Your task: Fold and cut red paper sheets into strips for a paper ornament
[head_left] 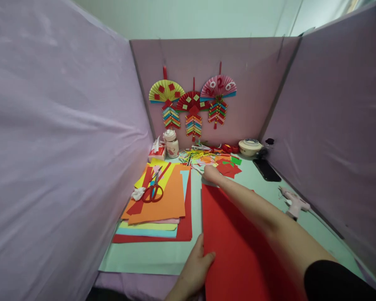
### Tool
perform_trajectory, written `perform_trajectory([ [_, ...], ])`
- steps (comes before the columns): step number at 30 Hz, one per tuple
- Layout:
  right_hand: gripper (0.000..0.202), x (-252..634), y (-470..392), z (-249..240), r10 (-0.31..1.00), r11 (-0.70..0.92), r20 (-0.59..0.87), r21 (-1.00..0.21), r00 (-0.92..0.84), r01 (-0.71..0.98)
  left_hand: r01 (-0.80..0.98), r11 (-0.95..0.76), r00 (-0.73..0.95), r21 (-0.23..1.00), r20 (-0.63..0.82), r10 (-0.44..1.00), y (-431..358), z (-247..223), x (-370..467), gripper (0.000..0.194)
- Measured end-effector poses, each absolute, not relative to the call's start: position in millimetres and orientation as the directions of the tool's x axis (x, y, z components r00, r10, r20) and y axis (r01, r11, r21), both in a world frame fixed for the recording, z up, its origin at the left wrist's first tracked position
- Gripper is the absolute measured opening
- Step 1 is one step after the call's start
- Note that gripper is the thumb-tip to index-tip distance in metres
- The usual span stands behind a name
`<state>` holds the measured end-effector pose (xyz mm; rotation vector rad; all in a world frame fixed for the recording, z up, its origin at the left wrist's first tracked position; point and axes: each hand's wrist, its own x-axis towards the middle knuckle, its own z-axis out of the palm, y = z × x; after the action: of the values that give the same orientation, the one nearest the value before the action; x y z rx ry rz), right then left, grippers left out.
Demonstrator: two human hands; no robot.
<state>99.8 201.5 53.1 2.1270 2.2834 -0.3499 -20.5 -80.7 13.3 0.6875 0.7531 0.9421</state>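
My left hand (196, 265) is at the lower middle, gripping the left edge of a large red paper sheet (228, 234). Its thumb lies on top of the sheet, and its other fingers are mostly hidden underneath. Stretched forward past the sheet's far edge, my right hand (211, 173) has its fingers closed at a thin, pale pen (198, 169). The fingertips are small and partly hidden. To the left lies a stack of coloured paper, with an orange sheet (172, 205) near the top and red-handled scissors (153, 193) resting on it.
Paper strips (196, 155) and red scraps (228, 168) are heaped at the back. Nearby are a tissue pack (157, 150), lidded jar (171, 144) and lidded bowl (250, 147). A phone (267, 170) and glue gun (294, 201) lie right. Paper fans (219, 85) hang on the back wall.
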Motion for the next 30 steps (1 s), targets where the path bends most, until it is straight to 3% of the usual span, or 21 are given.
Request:
perform_trajectory([
  [4, 0.032, 121.2, 214.9, 67.1, 0.986, 0.064, -0.147, -0.124, -0.082, 0.990, -0.463, 0.480, 0.431, 0.745, -0.284, 0.856, -69.8, 23.3, -20.0, 0.060],
  [11, 0.022, 126.1, 239.4, 91.6, 0.994, 0.110, -0.006, -0.131, -0.111, 0.985, -0.395, 0.437, 0.392, 0.808, -0.282, 0.876, -23.0, 31.6, -31.5, 0.061],
  [18, 0.034, 102.0, 285.5, 92.8, 0.992, 0.112, 0.075, -0.168, -0.101, 0.979, -0.428, 0.463, 0.320, 0.776, -0.349, 0.881, -9.9, 19.0, -44.5, 0.066],
  [24, 0.032, 182.6, 297.0, 92.4, 0.999, 0.038, -0.003, -0.141, -0.039, 0.989, -0.415, 0.481, 0.314, 0.772, -0.375, 0.872, -10.6, 15.6, -46.9, 0.062],
  [26, 0.044, 211.1, 285.0, 83.5, 0.997, 0.023, -0.074, -0.129, -0.033, 0.991, -0.405, 0.493, 0.299, 0.770, -0.399, 0.867, -9.8, 17.1, -46.9, 0.063],
  [30, 0.093, 237.6, 251.5, 52.2, 0.986, 0.010, -0.166, -0.124, -0.031, 0.992, -0.396, 0.524, 0.318, 0.754, -0.423, 0.849, -8.5, 19.0, -47.1, 0.069],
])
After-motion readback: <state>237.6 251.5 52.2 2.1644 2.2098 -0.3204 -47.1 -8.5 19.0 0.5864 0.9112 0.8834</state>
